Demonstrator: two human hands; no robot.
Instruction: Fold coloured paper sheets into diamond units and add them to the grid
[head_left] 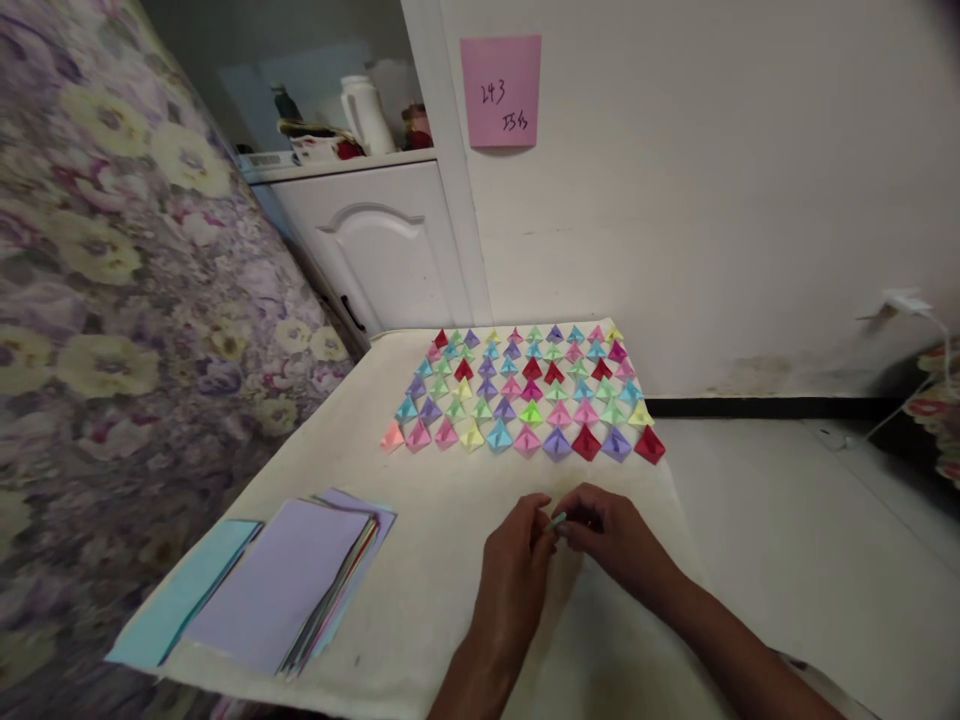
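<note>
A small pale green piece of folded paper [555,522] sits between my two hands above the near part of the table. My left hand [519,545] pinches it from the left, fingers curled around much of it. From the right, the fingertips of my right hand [600,520] close on its other side. Its full shape is hidden by my fingers. Beyond my hands, several rows of folded paper pieces [531,413] in many colours lie spread on the cream table cover [337,440].
At the table's left lie a stack of coloured paper sheets [285,580] and a blue stack [187,580]. A floral curtain [135,300] hangs along the left. Behind stand a white cabinet [382,250] and a wall with a pink note [501,92]. Tiled floor [765,520] lies right.
</note>
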